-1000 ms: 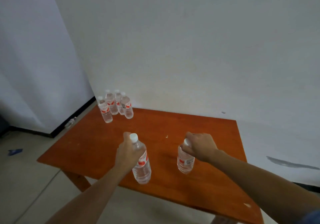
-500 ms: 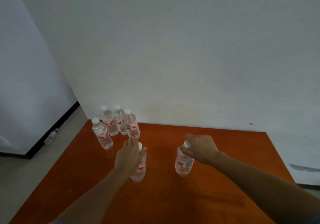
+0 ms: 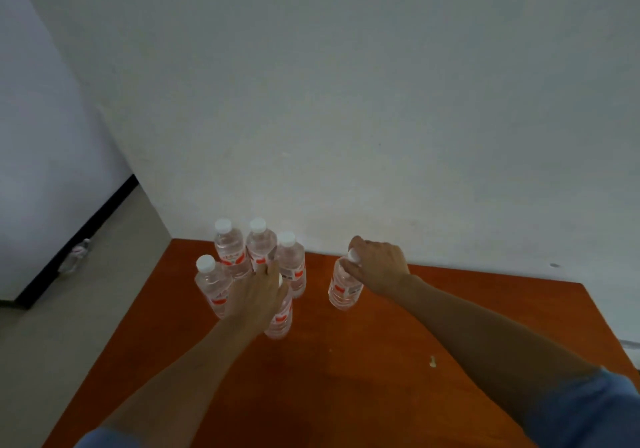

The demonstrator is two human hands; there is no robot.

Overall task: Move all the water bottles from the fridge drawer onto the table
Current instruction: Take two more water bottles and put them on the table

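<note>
left grip (image 3: 256, 295) clenched over top of front bottle (image 3: 281, 321), right grip (image 3: 379, 267) grasping cap end of right bottle (image 3: 343, 290). both upright on orange bench (image 3: 346, 395), beside four-bottle cluster (image 3: 239, 260) at rear-left corner.

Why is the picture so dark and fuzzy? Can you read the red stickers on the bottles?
Head view: the light is dim and flat, with only faint shadows on the orange-brown wooden table; everything is a bit blurry, so the red labels on the clear plastic water bottles are just smears and unreadable; no glare anywhere.
</note>
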